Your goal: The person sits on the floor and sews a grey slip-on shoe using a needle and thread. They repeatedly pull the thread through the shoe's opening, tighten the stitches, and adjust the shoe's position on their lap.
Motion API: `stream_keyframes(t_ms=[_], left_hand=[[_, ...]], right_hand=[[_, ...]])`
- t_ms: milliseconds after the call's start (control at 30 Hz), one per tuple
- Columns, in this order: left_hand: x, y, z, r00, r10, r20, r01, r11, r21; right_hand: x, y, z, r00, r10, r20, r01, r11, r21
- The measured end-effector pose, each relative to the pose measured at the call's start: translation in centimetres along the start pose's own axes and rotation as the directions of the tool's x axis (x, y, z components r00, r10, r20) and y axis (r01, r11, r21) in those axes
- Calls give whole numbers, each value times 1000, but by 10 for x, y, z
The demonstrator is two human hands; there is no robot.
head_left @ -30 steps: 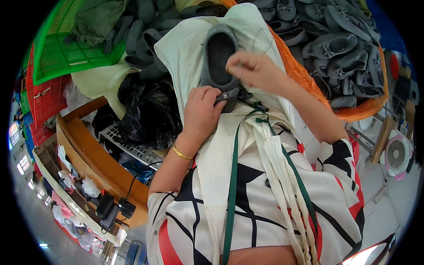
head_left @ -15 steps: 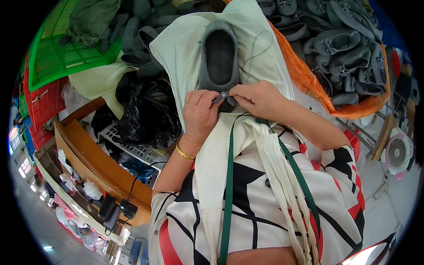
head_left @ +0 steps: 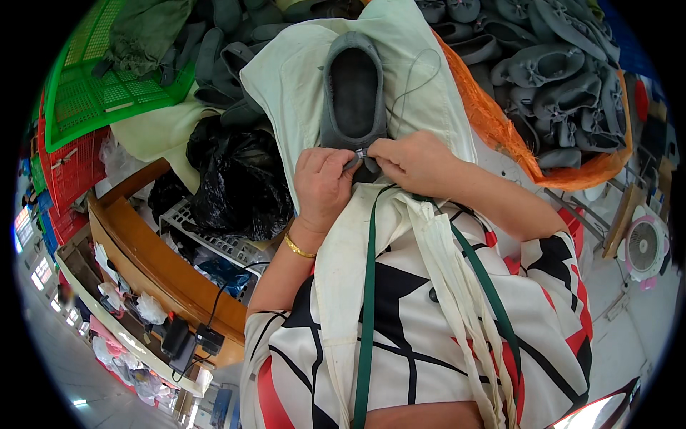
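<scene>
A dark grey slip-on shoe [head_left: 354, 132] lies on the pale cloth over my lap, its opening up and its toe pointing at me. At the toe is a small grey bow [head_left: 369, 164] with a light, shiny bit at its middle. My left hand [head_left: 323, 180] is closed, thumb and fingers pinching the bow's left side. From the other side my right hand [head_left: 418, 163] pinches the bow close to its middle. Whether a needle is between those fingertips, I cannot tell. Loose grey thread [head_left: 414, 89] curls over the cloth [head_left: 286, 79] right of the shoe.
An orange sack [head_left: 500, 125] full of grey shoes with bows stands at the right. More grey shoes [head_left: 232, 71] are piled at the far left, beside a green crate [head_left: 107, 107]. Nearer are a black plastic bag [head_left: 239, 179] and a wooden drawer [head_left: 153, 250]. A fan [head_left: 643, 244] stands far right.
The right hand's fingertips have shifted very slightly left and down at the bow. Shoe and left hand stay almost where they were.
</scene>
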State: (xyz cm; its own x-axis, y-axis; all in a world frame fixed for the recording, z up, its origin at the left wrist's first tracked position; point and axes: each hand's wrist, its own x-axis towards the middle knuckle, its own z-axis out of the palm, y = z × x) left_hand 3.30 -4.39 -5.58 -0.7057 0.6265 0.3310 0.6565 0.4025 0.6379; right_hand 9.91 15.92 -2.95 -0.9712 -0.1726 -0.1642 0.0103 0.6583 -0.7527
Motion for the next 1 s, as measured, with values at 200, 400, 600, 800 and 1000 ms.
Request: stream_keyframes(t_ms=[200, 400, 600, 800, 1000], left_hand=[[-4, 0, 1, 999, -1, -37, 2, 1000, 30], [-6, 1, 4, 998, -22, -64, 19, 998, -54], [-8, 0, 6, 998, -2, -65, -4, 996, -85], [-8, -5, 7, 995, 78, -63, -80, 996, -28], [-6, -4, 7, 991, 125, -46, -125, 992, -2]], right_hand=[[3, -11, 9, 994, 66, 91, -59, 995, -81], [12, -5, 16, 986, 168, 10, -166, 955, 245], [21, -7, 14, 969, 242, 43, -241, 898, 368], [24, 2, -2, 994, 107, 6, -106, 972, 209], [30, -3, 2, 996, -2, -93, 14, 992, 128]])
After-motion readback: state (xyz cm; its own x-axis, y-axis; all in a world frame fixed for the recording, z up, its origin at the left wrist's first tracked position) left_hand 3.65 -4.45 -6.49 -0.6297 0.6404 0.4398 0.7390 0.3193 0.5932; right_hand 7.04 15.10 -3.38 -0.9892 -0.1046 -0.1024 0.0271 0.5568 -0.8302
